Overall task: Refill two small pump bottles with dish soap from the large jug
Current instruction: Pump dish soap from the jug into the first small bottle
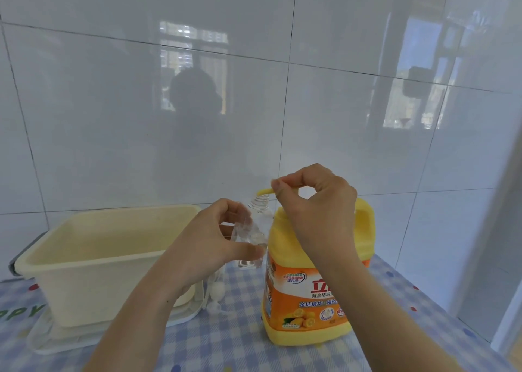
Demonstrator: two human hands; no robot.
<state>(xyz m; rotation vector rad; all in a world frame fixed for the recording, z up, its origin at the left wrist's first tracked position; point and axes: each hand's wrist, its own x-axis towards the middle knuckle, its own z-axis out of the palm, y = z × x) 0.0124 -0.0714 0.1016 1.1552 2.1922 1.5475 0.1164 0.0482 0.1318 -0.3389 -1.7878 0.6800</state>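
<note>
A large yellow jug (308,295) with an orange label stands upright on the checked tablecloth. My right hand (316,202) is on top of it, fingers curled over the yellow pump head, whose spout (264,193) pokes out to the left. My left hand (223,236) grips a small clear bottle (254,236) with an open threaded neck, held upright just left of the jug, its mouth right below the spout. A white pump top (216,292) lies on the table under my left wrist.
A cream plastic basin (93,247) sits on a white tray (56,343) at the left. A tiled wall stands close behind. The blue checked tablecloth (409,301) has bare room to the right of the jug.
</note>
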